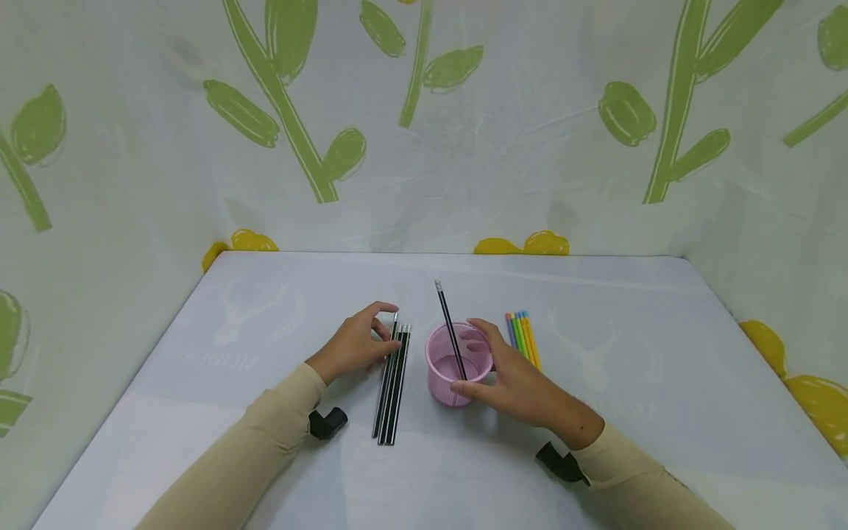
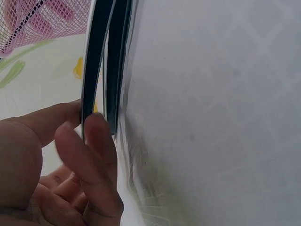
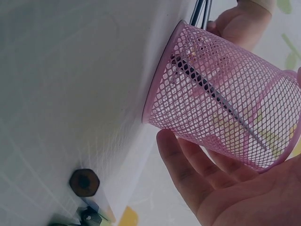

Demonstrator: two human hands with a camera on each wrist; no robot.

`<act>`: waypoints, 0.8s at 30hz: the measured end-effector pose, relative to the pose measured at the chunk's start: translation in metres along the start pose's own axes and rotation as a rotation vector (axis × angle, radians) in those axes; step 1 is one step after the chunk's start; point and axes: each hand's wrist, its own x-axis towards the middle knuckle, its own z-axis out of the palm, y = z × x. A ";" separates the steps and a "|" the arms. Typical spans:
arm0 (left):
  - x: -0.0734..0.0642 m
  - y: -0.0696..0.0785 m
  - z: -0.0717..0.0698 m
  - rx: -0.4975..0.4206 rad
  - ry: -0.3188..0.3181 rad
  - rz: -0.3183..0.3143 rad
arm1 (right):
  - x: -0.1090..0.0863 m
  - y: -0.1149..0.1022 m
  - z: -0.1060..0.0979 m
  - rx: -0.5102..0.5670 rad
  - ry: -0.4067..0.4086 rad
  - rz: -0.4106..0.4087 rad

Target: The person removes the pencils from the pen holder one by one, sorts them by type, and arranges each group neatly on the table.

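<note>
A pink mesh pen holder (image 1: 442,390) stands upright on the table with one black pencil (image 1: 450,324) leaning inside it, silver end up. My right hand (image 1: 520,381) grips the holder, thumb near its front rim and fingers round the far right side; the right wrist view shows fingers (image 3: 181,165) along the mesh. To the left lies a row of black pencils (image 1: 397,397). At their far end my left hand (image 1: 354,342) pinches the leftmost pencil (image 2: 92,61), which is raised a little from the others in the left wrist view.
Several coloured sticks (image 1: 525,340), orange, green, blue and purple, lie behind the right hand. The table (image 1: 265,412) has a pale printed cloth. A white curtain with green leaves (image 1: 241,114) rises at the back and sides. Black wrist mounts (image 1: 327,424) hang below both sleeves.
</note>
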 end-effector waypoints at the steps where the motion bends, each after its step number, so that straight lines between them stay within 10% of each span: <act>1: 0.001 -0.001 0.000 0.017 0.000 0.000 | 0.000 0.000 0.000 -0.002 0.000 -0.001; 24: 0.004 0.002 0.006 0.008 -0.050 -0.101 | 0.000 -0.002 0.000 -0.004 -0.006 0.022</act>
